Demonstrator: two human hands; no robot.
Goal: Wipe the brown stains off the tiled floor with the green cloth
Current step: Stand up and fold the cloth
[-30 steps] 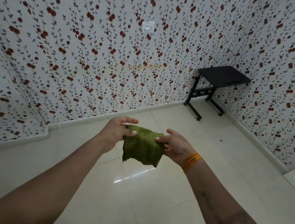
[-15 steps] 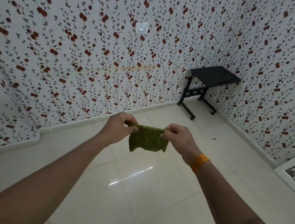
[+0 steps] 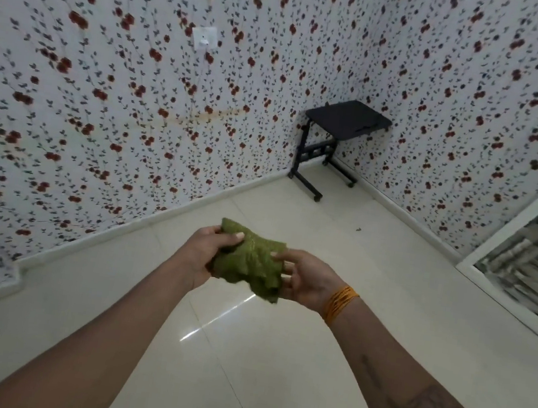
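Observation:
The green cloth is bunched up in the air in front of me, above the cream tiled floor. My left hand grips its left side, thumb pressed on top. My right hand holds the cloth's right side with the fingers curled under it; orange bangles sit on that wrist. A small dark speck lies on the tiles far ahead to the right. No brown stains show on the visible tiles.
A small black side table on wheels stands in the far corner. Floral wallpaper covers both walls, with a white socket on the left one. A white-framed panel leans at the right edge.
The cloth was stretched flat between both hands; now it is gathered into a crumpled bunch and the hands have come closer together. The view has shifted slightly left and down.

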